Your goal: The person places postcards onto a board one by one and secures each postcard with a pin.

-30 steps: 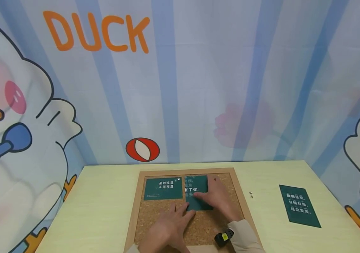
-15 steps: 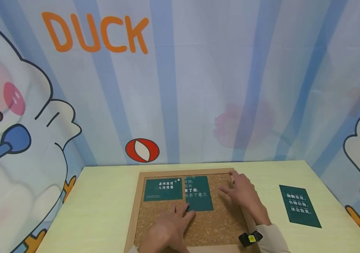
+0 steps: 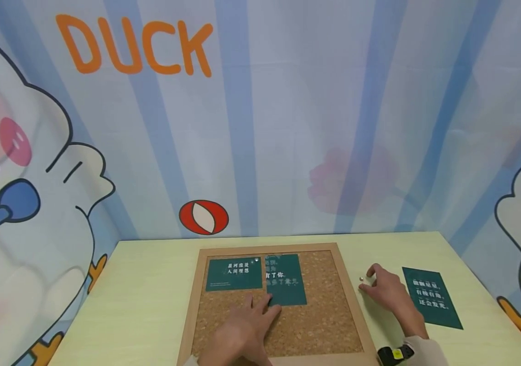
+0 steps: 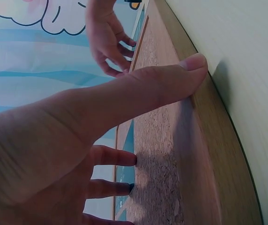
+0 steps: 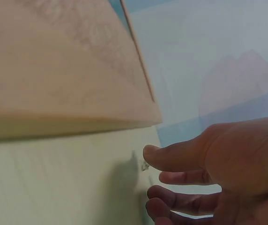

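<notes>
Wooden-framed corkboard [image 3: 317,325] bears two green cards [image 3: 234,278] [image 3: 286,292].

Beyond the fingertips of the right hand [image 3: 391,295], pale yellow tabletop [image 3: 393,249] gives passage up to the blue-striped backdrop [image 3: 283,127] (one small silvery pin [image 3: 361,279] sits just off the thumb). Left of those fingers, a raised light-wood frame [image 3: 353,305] bars low sliding; right of the left hand's thumb, bare brown cork [image 3: 322,305] leaves room.

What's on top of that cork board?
A left green card with a shiny pin at its upper right corner, a right green card, and the person's left hand. Whatever the hand covers can't be seen.
</notes>
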The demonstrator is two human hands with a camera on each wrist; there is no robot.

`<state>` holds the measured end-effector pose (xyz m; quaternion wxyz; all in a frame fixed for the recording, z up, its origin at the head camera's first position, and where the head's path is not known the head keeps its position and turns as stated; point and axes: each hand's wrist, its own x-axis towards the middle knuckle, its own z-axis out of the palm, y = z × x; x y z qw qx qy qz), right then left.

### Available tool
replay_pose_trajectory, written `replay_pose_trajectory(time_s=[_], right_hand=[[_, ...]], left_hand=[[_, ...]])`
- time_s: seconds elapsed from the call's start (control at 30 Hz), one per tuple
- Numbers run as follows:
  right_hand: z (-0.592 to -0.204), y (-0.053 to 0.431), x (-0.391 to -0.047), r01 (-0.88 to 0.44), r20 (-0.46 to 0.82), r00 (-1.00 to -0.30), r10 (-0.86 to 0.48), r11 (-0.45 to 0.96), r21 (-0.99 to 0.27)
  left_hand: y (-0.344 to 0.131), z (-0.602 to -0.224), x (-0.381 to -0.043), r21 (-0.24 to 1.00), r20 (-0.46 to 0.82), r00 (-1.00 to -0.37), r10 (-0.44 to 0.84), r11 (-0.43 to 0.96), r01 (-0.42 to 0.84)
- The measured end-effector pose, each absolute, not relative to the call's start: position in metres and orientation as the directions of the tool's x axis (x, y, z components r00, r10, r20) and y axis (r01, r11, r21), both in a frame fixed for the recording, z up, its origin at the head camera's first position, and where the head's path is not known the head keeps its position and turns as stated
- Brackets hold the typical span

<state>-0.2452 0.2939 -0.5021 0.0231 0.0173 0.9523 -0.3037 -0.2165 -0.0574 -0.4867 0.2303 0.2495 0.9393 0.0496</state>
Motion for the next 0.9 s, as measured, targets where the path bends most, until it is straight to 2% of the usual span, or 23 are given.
replay_pose_trajectory(time_s=[0.33, 0.9], right_hand=[[-0.515, 0.297, -0.245, 0.007, 0.009, -1.000, 0.015, 0.804, -0.594], [-0.517, 0.295, -0.247, 0.036, -0.023, -0.999, 0.027, 0.818, -0.574]], left_hand=[[-0.057, -0.489, -0.217, 0.194, -0.388, -0.778, 0.494, 0.869, 0.455], [-0.055, -0.485, -0.215, 0.180, -0.394, -0.781, 0.484, 0.874, 0.451]])
